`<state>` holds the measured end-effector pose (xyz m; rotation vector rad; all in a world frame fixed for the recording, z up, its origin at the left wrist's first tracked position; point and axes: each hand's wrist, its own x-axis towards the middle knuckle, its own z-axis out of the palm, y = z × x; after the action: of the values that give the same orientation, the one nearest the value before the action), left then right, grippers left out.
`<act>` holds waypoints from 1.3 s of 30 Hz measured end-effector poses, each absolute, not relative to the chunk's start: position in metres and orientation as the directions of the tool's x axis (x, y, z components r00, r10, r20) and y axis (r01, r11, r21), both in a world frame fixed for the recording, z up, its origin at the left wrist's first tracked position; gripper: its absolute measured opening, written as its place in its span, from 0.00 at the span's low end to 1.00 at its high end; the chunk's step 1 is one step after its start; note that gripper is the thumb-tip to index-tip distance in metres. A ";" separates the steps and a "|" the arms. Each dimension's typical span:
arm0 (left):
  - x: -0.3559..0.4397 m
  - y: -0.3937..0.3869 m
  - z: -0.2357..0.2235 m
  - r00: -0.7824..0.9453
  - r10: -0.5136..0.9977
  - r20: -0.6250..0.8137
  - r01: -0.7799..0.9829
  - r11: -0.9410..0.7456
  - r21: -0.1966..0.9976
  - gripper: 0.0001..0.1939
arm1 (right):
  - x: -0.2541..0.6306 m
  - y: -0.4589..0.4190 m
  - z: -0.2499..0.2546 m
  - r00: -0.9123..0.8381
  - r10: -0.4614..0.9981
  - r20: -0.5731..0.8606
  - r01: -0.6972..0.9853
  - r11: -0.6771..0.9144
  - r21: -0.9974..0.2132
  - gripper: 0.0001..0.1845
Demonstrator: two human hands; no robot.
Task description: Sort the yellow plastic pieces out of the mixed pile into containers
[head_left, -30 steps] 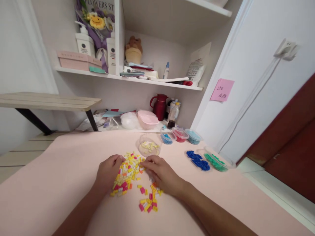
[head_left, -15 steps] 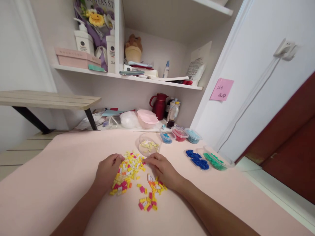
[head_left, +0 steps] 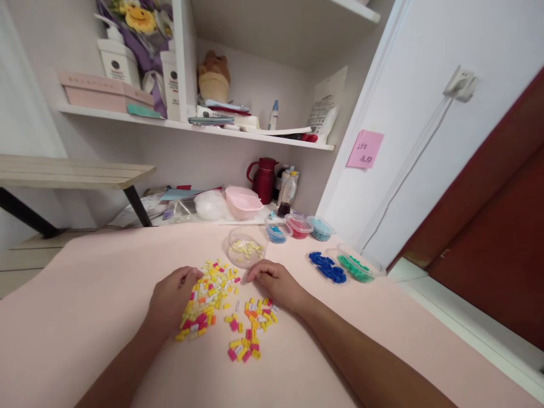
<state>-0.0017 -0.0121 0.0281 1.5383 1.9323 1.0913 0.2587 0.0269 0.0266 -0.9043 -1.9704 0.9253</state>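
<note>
A pile of small building bricks (head_left: 215, 289), mostly yellow with pink, white and orange ones, lies on the pink tabletop. My left hand (head_left: 172, 294) rests against the pile's left edge, its fingers curled in; whatever they may hold is hidden. To the right of the pile, my right hand (head_left: 276, 283) is lowered near the table with thumb and fingers pinched together. What sits in that pinch is too small to make out. A second, looser group of bricks (head_left: 255, 317) lies nearer me. Just beyond my right hand stands a clear round dish (head_left: 229, 252) with pale yellow bricks.
Clear tubs hold dark blue bricks (head_left: 327, 267), green bricks (head_left: 356, 268), blue bricks (head_left: 276, 234), red bricks (head_left: 298, 228) and light blue bricks (head_left: 321, 229). Behind them are a pink bowl (head_left: 243, 201), a red jug (head_left: 264, 181) and a bottle (head_left: 288, 195). A wooden stand (head_left: 76, 170) is at left.
My right hand has drawn back from the main pile, uncovering more of the looser bricks. A white brick now lies between the groups. My left hand stays by the pile; the view has turned slightly right.
</note>
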 end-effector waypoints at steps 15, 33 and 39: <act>0.000 -0.014 0.033 -0.292 0.945 0.149 0.593 0.057 0.804 0.17 | 0.247 0.015 0.027 -0.638 0.619 0.458 0.508 0.785 -0.354 0.18; 0.003 -0.018 0.036 -0.332 0.931 0.150 0.417 0.003 0.909 0.19 | 0.247 0.008 0.039 -0.682 0.610 0.402 0.348 0.755 -0.555 0.23; 0.002 -0.021 0.038 -0.319 0.938 0.139 0.423 0.010 0.906 0.17 | 0.246 0.008 0.035 -0.661 0.635 0.400 0.332 0.726 -0.603 0.15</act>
<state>0.0018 -0.0214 0.0376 1.3952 1.7717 1.2846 0.2456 0.0082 0.0353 -0.7290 -2.3216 0.6553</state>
